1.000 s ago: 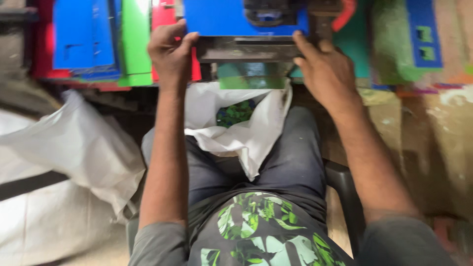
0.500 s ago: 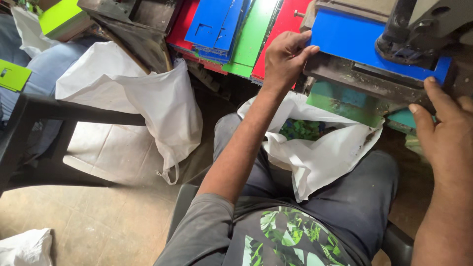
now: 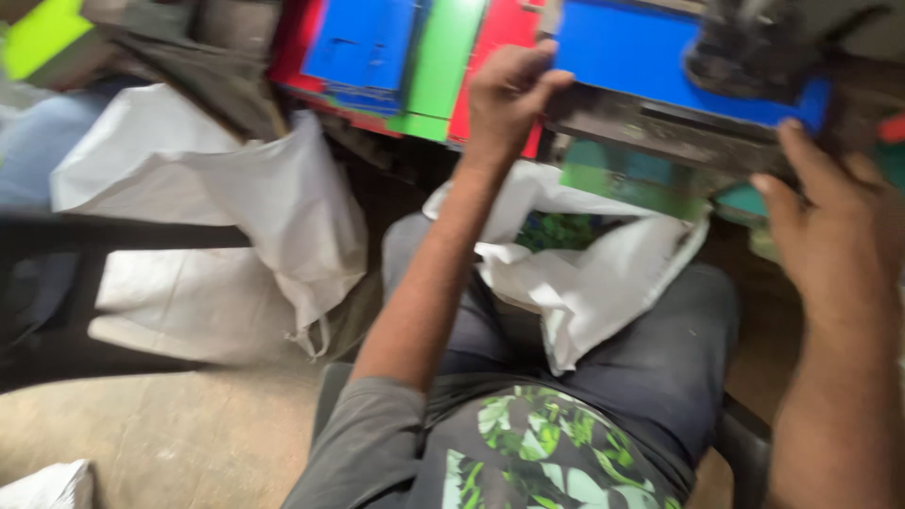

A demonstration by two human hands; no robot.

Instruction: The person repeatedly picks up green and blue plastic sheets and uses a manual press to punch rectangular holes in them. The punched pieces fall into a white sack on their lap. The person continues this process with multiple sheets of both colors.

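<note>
Left hand [image 3: 504, 99] and right hand [image 3: 830, 221] grip a blue-topped press [image 3: 650, 80] above a white bag [image 3: 584, 273].

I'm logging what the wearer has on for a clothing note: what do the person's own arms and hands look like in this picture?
Both forearms are bare. The left hand and right hand wear no gloves, and no rings or watch show, though the picture is blurred. A short grey sleeve covers the left upper arm, part of a grey shirt with a green leaf print on the front.

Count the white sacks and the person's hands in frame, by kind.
White sacks: 2, one on the lap, one on the floor
Hands: 2, left hand, right hand, both at the blue plate
Total: 4
</note>
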